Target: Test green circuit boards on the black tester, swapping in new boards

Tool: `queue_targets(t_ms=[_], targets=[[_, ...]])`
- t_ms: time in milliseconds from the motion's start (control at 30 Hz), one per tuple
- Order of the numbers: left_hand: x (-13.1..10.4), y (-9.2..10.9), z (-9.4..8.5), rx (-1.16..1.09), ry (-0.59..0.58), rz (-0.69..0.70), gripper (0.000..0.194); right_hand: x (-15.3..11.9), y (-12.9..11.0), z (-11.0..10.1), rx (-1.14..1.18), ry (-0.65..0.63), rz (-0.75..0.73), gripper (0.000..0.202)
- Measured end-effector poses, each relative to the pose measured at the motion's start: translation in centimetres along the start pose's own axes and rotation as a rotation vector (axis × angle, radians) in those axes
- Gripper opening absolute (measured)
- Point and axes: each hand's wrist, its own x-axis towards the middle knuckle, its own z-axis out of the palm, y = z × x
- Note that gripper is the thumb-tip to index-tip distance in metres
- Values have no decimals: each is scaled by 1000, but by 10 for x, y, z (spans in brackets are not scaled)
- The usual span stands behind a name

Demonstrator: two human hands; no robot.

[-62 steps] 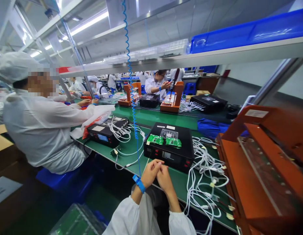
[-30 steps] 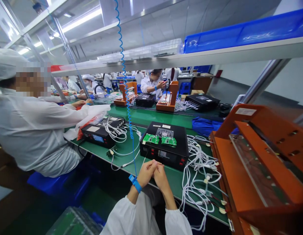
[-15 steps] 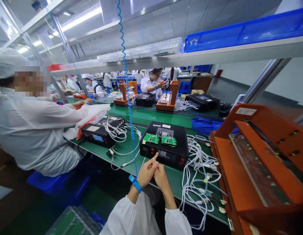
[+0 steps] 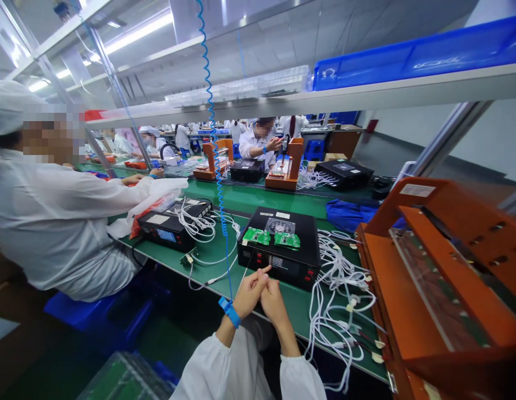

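My left hand (image 4: 248, 293), a blue wrist strap (image 4: 230, 312) at its wrist, is closed and pressed against my right hand (image 4: 272, 300). One finger sticks out toward the front panel of a black box (image 4: 297, 269); I cannot tell whether it touches. My right hand is curled shut with its fingertips tucked against the left, and no object shows in either hand. Two green circuit boards, a left one (image 4: 256, 236) and a right one (image 4: 287, 240), lie on the box, beside its round fan grille.
White cables (image 4: 341, 300) tangle right of the box, beside an orange fixture (image 4: 407, 289). Another black box (image 4: 170, 228) with cables stands left, near a seated co-worker (image 4: 61, 211). A blue coiled cord (image 4: 210, 100) hangs down to my strap. A shelf (image 4: 366, 100) crosses above.
The outstretched finger has dipped slightly and lies lower against the panel. Both hands stay pressed together in nearly the same place. Boards and box have not moved.
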Motion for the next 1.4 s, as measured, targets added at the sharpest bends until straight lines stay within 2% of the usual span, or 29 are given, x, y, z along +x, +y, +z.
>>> queue_targets(t_ms=[200,567,900,1000,1300,1400], targets=[[0,-1,0,10,5,8,69,-1,-2,0,7,-33,6,60],[1,-6,-2,9,31,21,48,-1,-3,0,33,-35,10,58],[2,-14,-5,7,19,39,48,0,-8,2,29,-51,13,54],[2,-12,-5,31,12,46,49,1,-8,1,-9,-62,-8,51],[-1,-3,-4,98,-12,88,47,0,-1,-2,-20,-38,72,45],[-1,-3,-4,116,-12,97,48,0,1,-3,-15,-69,60,46]])
